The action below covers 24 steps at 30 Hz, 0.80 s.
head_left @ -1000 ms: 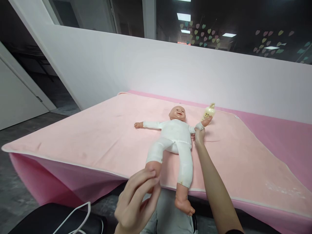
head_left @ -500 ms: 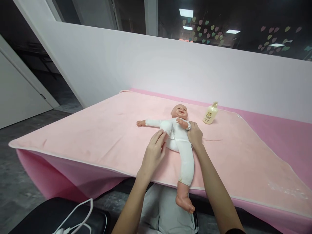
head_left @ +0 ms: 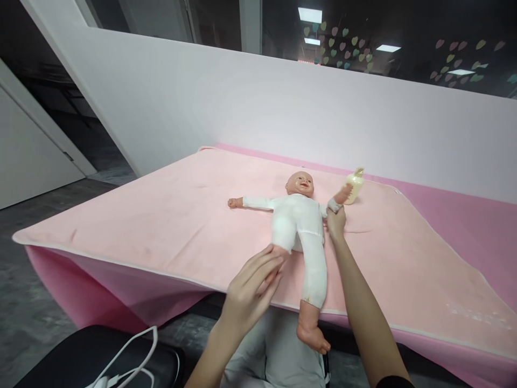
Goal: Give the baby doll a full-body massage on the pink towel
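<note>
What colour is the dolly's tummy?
White. The bald, plastic-headed doll has a plain white cloth tummy, showing best in the head view.

My left hand (head_left: 250, 293) covers much of the foot on the near bent leg of the doll (head_left: 297, 213), at lower centre, so I can't make out its toes. My right hand (head_left: 336, 223) hides part of its raised arm, whose blurred hand screens the label of the bottle (head_left: 356, 184). The bottom edge crops my forearms (head_left: 365, 307), the chair (head_left: 48, 361) and the cable (head_left: 155, 337). Lower right, the print (head_left: 479, 316) on the blanket (head_left: 161, 215) is too faint to read.
</note>
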Tool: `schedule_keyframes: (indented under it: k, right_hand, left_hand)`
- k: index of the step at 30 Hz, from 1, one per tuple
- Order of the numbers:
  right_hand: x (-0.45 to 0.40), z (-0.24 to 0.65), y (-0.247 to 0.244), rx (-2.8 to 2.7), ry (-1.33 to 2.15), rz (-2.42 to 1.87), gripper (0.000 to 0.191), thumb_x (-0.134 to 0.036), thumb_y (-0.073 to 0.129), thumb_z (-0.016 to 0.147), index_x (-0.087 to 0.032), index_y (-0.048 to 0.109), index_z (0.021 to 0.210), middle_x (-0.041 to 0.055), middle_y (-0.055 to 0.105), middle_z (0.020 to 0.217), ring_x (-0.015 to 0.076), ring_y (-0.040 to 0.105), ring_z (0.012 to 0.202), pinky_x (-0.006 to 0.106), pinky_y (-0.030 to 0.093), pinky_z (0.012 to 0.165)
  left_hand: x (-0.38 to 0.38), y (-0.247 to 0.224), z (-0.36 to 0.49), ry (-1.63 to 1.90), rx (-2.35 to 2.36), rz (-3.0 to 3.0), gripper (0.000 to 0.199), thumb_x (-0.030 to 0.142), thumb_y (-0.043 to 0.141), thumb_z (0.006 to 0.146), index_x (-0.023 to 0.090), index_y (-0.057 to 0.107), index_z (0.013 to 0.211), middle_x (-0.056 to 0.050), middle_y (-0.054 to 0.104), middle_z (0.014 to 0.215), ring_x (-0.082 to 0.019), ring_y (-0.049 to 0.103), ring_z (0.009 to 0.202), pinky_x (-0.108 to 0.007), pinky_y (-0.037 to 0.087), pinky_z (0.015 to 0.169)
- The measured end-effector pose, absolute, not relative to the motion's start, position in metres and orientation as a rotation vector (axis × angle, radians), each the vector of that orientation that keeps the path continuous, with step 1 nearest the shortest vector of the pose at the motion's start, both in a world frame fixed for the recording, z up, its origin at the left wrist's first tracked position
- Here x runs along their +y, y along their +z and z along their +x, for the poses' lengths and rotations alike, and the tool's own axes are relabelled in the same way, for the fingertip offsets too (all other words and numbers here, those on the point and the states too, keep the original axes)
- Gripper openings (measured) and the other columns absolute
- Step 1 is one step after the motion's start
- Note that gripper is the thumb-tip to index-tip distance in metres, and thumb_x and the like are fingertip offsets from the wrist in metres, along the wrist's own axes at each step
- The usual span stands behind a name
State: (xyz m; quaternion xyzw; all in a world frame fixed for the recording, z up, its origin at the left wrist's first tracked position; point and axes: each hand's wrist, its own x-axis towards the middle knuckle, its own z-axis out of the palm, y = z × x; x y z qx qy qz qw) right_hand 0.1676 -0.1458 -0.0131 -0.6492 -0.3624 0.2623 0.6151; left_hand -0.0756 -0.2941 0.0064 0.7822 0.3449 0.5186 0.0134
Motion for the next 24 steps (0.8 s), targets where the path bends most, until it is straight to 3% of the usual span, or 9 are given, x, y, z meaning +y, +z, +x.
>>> schedule_keyframes:
  k: [3, 6, 10, 12, 15, 18, 24]
  right_hand:
    - [-0.155, 0.155, -0.009, -1.456, 0.222, -1.739, 0.037, -0.011, 0.041, 0.073, -0.023, 0.055, 0.104, 0.0038, 0.056, 0.105, 0.0154, 0.054, 0.077, 0.023, 0.04, 0.061]
    - [-0.158, 0.149, -0.007, -1.601, 0.109, -1.809, 0.043, -0.008, 0.037, 0.072, -0.022, 0.055, 0.109, 0.0059, 0.055, 0.112, 0.0176, 0.055, 0.082, 0.025, 0.04, 0.066]
    - [-0.15, 0.158, -0.013, -1.374, 0.241, -1.674, 0.032, -0.015, 0.042, 0.07, -0.021, 0.055, 0.099, 0.0041, 0.06, 0.097, 0.0185, 0.055, 0.084, 0.025, 0.042, 0.067]
    - [-0.143, 0.165, -0.018, -1.084, 0.432, -1.578, 0.021, -0.021, 0.049, 0.069, -0.021, 0.052, 0.089, 0.0002, 0.059, 0.077, 0.0157, 0.054, 0.066, 0.023, 0.041, 0.055]
    - [-0.135, 0.172, -0.022, -0.625, 0.703, -1.394, 0.018, -0.022, 0.051, 0.067, -0.022, 0.042, 0.083, -0.0086, 0.043, 0.052, 0.0093, 0.038, 0.04, 0.019, 0.031, 0.038]
    - [-0.131, 0.177, -0.024, -0.419, 0.796, -1.272, 0.019, -0.018, 0.049, 0.065, -0.022, 0.04, 0.08, -0.0104, 0.04, 0.049, 0.0066, 0.032, 0.034, 0.017, 0.026, 0.033]
    - [-0.136, 0.177, -0.024, -0.583, 0.699, -1.404, 0.019, -0.024, 0.052, 0.066, -0.021, 0.046, 0.084, -0.0073, 0.046, 0.054, 0.0087, 0.038, 0.038, 0.019, 0.03, 0.034]
  left_hand:
    - [-0.25, -0.002, -0.049, 1.519, 0.995, 2.389, 0.026, 0.012, 0.048, 0.085, 0.019, 0.059, 0.107, -0.006, 0.065, 0.109, -0.02, 0.057, 0.111, -0.037, 0.05, 0.093]
    - [-0.231, -0.008, -0.028, 1.535, 0.993, 2.316, 0.024, 0.011, 0.048, 0.084, 0.019, 0.061, 0.103, -0.006, 0.065, 0.111, -0.02, 0.055, 0.114, -0.038, 0.048, 0.096]
    - [-0.263, -0.007, -0.033, 1.625, 1.011, 2.302, 0.027, 0.009, 0.052, 0.082, 0.019, 0.059, 0.106, -0.006, 0.065, 0.11, -0.02, 0.054, 0.114, -0.037, 0.049, 0.095]
    - [-0.292, -0.001, -0.049, 1.707, 1.055, 2.308, 0.032, 0.008, 0.057, 0.079, 0.019, 0.058, 0.11, -0.006, 0.065, 0.107, -0.021, 0.056, 0.111, -0.036, 0.051, 0.092]
    - [-0.33, 0.015, -0.077, 1.8, 1.212, 2.311, 0.035, 0.006, 0.062, 0.075, 0.018, 0.06, 0.107, -0.005, 0.068, 0.099, -0.022, 0.061, 0.103, -0.033, 0.054, 0.086]
    - [-0.348, 0.03, -0.093, 1.739, 1.286, 2.371, 0.035, 0.007, 0.064, 0.073, 0.019, 0.061, 0.106, -0.004, 0.068, 0.099, -0.021, 0.064, 0.097, -0.031, 0.055, 0.083]
    - [-0.325, 0.02, -0.084, 1.705, 1.215, 2.372, 0.031, 0.008, 0.06, 0.076, 0.019, 0.061, 0.105, -0.004, 0.068, 0.101, -0.021, 0.062, 0.101, -0.031, 0.054, 0.087]
